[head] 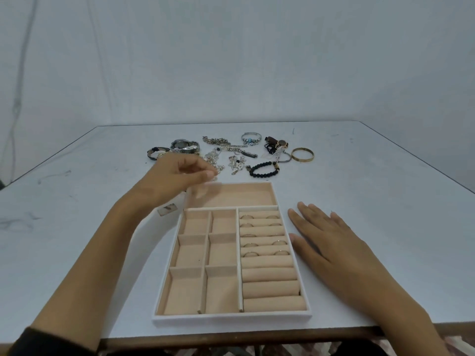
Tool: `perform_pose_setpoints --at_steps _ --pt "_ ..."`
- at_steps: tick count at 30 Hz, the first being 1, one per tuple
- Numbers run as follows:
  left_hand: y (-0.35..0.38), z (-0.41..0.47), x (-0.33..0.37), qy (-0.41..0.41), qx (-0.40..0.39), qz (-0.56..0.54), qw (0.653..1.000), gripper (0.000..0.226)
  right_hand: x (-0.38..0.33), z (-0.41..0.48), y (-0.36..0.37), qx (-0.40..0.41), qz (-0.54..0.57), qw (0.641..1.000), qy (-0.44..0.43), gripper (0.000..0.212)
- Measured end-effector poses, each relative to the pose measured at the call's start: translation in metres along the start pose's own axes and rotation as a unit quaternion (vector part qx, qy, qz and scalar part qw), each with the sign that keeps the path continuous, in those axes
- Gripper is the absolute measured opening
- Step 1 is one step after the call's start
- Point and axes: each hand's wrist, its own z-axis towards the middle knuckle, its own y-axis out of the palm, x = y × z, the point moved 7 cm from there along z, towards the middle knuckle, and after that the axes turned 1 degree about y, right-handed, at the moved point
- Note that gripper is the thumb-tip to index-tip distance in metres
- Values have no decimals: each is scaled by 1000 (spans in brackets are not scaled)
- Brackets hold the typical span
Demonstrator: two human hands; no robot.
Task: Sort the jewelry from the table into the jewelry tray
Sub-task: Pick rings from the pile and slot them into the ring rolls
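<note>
A white jewelry tray point(231, 318) with beige lining lies in front of me; several rings point(279, 243) sit in its ring rolls on the right, and its other compartments hold nothing. Beyond it lies loose jewelry: watches point(185, 146), silver chains point(223, 143), a charm bracelet point(250, 137), a black bead bracelet point(263, 169) and a gold bangle point(302, 154). My left hand point(177, 181) hovers over the tray's far left corner, fingertips drawn together beside a silver chain heap point(217, 167); whether it pinches anything is unclear. My right hand point(331, 242) lies flat on the table, right of the tray.
A brown-strapped watch with black cords point(275, 145) lies by the bangle, and a small pale tag point(168, 209) sits left of the tray. The white table point(385, 188) ends at a near edge just below the tray; a grey wall stands behind.
</note>
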Motion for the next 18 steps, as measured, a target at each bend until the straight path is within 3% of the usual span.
perform_pose_setpoints --at_steps 4,9,18 --pt "-31 20 -22 -48 131 -29 990 12 3 2 2 15 -5 1000 -5 117" --pt "-40 43 -50 -95 168 43 980 18 4 3 2 16 -5 1000 -7 114" --pt "-16 63 -53 -71 91 239 964 5 3 3 2 7 -8 1000 0 115"
